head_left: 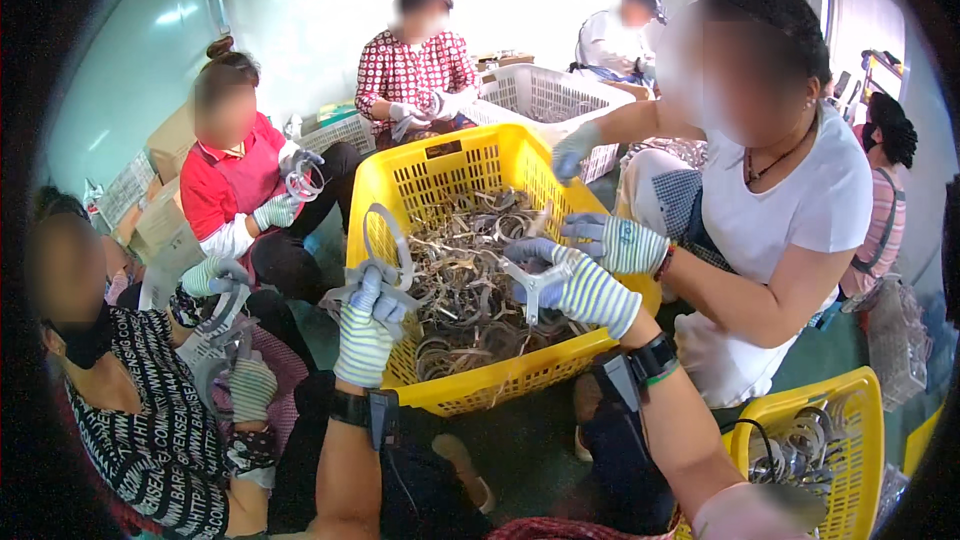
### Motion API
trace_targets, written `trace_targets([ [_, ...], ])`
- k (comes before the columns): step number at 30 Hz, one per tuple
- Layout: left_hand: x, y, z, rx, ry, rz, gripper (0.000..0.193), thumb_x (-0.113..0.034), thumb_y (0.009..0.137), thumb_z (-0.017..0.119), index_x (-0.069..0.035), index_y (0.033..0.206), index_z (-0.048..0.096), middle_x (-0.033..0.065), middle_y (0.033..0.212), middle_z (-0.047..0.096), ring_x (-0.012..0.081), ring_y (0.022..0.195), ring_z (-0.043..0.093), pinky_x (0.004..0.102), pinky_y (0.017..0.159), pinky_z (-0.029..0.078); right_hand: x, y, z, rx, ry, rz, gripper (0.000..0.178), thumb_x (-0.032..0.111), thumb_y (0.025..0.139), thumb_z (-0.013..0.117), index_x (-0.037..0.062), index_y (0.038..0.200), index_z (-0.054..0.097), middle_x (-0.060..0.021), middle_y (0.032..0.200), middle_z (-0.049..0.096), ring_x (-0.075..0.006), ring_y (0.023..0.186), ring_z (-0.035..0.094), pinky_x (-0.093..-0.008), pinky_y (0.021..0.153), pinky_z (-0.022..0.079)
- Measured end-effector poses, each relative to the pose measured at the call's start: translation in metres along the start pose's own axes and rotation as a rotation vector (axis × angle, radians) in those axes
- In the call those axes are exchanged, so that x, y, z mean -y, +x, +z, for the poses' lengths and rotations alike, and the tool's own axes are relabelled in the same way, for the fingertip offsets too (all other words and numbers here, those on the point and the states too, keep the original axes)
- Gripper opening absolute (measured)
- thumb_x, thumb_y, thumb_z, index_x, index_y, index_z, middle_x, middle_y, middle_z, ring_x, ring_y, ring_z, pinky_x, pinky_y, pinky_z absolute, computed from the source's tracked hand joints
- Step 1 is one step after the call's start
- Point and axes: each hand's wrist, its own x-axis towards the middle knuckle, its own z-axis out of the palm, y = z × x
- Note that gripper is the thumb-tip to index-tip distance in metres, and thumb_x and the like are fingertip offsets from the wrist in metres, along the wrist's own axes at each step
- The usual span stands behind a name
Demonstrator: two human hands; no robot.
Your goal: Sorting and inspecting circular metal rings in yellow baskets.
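Observation:
My left hand [364,342], in a striped work glove, is closed on a grey ring-shaped band [404,255] at the near left rim of a yellow basket. The band's loop stands up above my fingers, and flat grey pieces jut out beside them. A pale three-armed bracket [534,290] is held by my gloved right hand [598,295], over the basket's near right part. Beneath both hands, the yellow basket [500,387] holds a tangled heap of curved metal parts [455,290]. How my right fingers meet the bracket is partly hidden.
Close to my right hand, a co-worker's gloved hand [628,245] reaches over the basket. At left, another person holds a grey ring part [228,308]. A second yellow basket [868,440] with shiny rings stands at lower right. A white crate [595,100] sits behind.

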Motion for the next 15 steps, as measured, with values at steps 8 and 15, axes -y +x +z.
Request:
trace_targets([
  [8, 0.005, 0.0, 0.002, -0.026, -0.151, -0.109, 0.019, -0.025, 0.092, 0.052, -0.009, 0.099, 0.059, -0.0008, 0.084, 0.062, -0.0021, 0.043, 0.03, 0.014, 0.041, 0.025, 0.002, -0.004, -0.007, 0.094, -0.49, 0.173, 0.035, 0.028, 0.084, 0.062, -0.0023, 0.099, 0.06, -0.0161, 0.084, 0.063, -0.0185, 0.081, 0.062, -0.033, 0.076, 0.048],
  [15, 0.009, 0.003, 0.002, -0.057, -0.081, -0.174, 0.019, -0.023, 0.093, 0.051, -0.008, 0.099, 0.06, -0.0012, 0.084, 0.062, -0.0024, 0.042, 0.03, 0.0145, 0.04, 0.024, -0.004, -0.009, -0.008, -0.098, -0.522, -0.021, 0.03, 0.025, 0.086, 0.06, -0.0005, 0.101, 0.059, -0.0183, 0.092, 0.064, -0.0295, 0.087, 0.062, -0.0346, 0.076, 0.048],
])
